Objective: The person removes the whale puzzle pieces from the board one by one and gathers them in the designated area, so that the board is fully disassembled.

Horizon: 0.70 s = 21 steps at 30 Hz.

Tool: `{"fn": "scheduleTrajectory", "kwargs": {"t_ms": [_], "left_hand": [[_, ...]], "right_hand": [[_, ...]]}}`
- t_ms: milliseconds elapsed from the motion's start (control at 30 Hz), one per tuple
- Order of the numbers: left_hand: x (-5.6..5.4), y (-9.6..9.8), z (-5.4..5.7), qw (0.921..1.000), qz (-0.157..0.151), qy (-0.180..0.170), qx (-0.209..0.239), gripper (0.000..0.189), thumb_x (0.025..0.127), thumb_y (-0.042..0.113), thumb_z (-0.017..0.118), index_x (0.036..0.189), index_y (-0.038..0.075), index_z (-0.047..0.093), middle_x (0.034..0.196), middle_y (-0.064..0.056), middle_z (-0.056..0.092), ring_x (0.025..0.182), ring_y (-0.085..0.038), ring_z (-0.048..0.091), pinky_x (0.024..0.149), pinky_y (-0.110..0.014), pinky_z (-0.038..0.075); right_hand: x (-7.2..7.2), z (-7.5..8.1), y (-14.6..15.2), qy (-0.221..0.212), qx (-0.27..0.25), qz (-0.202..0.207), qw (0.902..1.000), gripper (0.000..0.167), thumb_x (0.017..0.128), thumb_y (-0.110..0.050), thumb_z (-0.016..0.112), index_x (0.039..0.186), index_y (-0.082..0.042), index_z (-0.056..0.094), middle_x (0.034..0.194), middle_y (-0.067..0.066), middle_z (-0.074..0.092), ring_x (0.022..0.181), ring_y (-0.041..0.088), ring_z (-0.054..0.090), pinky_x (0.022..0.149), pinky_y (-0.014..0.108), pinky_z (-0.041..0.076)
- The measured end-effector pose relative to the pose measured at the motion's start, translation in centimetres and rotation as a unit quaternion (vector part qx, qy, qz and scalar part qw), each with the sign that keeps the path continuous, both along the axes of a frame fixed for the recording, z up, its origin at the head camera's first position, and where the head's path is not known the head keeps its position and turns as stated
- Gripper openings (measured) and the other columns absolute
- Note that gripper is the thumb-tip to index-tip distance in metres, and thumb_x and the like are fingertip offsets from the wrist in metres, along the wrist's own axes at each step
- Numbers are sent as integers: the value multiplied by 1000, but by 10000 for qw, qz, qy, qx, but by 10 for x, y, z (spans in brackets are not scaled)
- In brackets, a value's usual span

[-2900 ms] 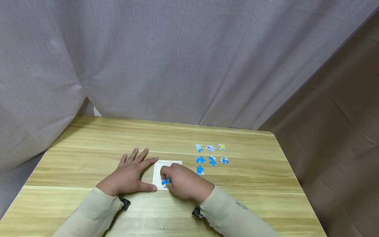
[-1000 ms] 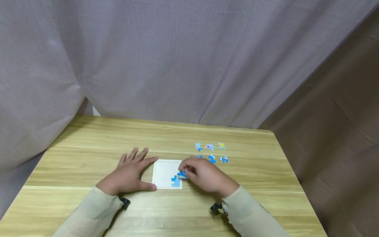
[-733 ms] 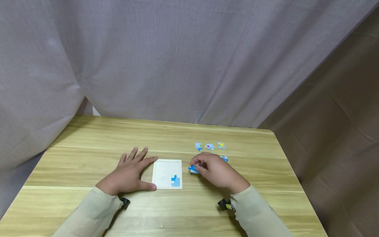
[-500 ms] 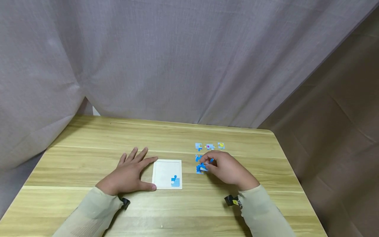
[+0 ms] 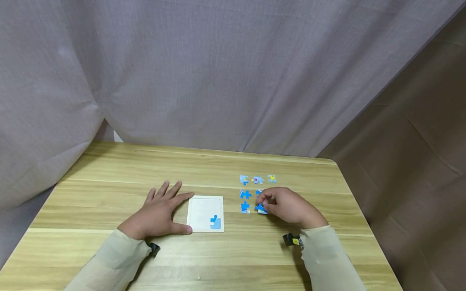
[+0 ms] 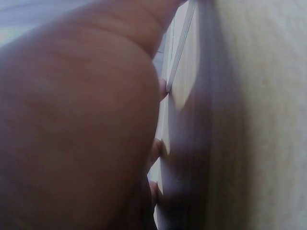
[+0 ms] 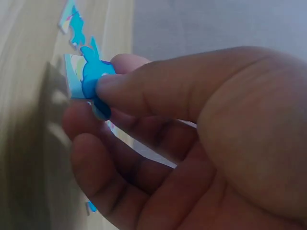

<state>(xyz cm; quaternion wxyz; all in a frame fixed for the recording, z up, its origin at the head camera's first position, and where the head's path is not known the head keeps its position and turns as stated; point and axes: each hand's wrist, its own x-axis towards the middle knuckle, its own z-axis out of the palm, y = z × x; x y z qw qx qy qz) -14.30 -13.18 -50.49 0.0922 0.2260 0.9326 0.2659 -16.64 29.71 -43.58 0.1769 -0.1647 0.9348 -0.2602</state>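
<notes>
A square white puzzle tray (image 5: pixel 204 208) lies on the table with one blue puzzle piece (image 5: pixel 216 222) in its lower right corner. My left hand (image 5: pixel 158 214) is spread flat beside it, thumb and index fingertip at the tray's left edge. To the right, my right hand (image 5: pixel 291 206) pinches another puzzle piece (image 7: pixel 93 76), blue with a pale edge, between thumb and fingers. In the head view that piece is close over the table, right of a loose blue piece (image 5: pixel 245 207). The hand partly covers a piece (image 5: pixel 258 191) in the middle row.
Behind the right hand, a top row of puzzle pieces holds a pale blue one (image 5: pixel 244 180), one with a pink swirl (image 5: pixel 258 180) and one with a yellow sun (image 5: pixel 272 178). A blue piece (image 5: pixel 245 194) lies below them. A grey curtain (image 5: pixel 204 76) hangs behind the wooden table (image 5: pixel 174 165).
My right hand has lifted a blue puzzle piece away from the tray and carried it right to the loose pieces. One piece stays in the tray's corner. The left hand has not moved.
</notes>
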Motion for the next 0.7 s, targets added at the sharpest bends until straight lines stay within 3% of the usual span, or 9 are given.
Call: {"fn": "scheduleTrajectory", "kwargs": {"t_ms": [333,700], "left_hand": [[-1,-1,-1,10000,11,-64,-37,109,81,80,88,172,36,48,188,-18,22,173,-57,9,129,-87,7],[0,-1,0,9999,13,-95,-36,108,81,79,88,172,36,48,188,-18,22,173,-57,9,129,-87,6]], "right_hand": [[-4,-10,1,96,174,101,9998,21,108,-3,67,112,-19,81,96,-7,74,88,12,61,84,30,52],[-5,-14,-4,406,441,207,9980,26,106,1,67,110,-20,81,100,-7,74,91,11,60,86,33,54]]}}
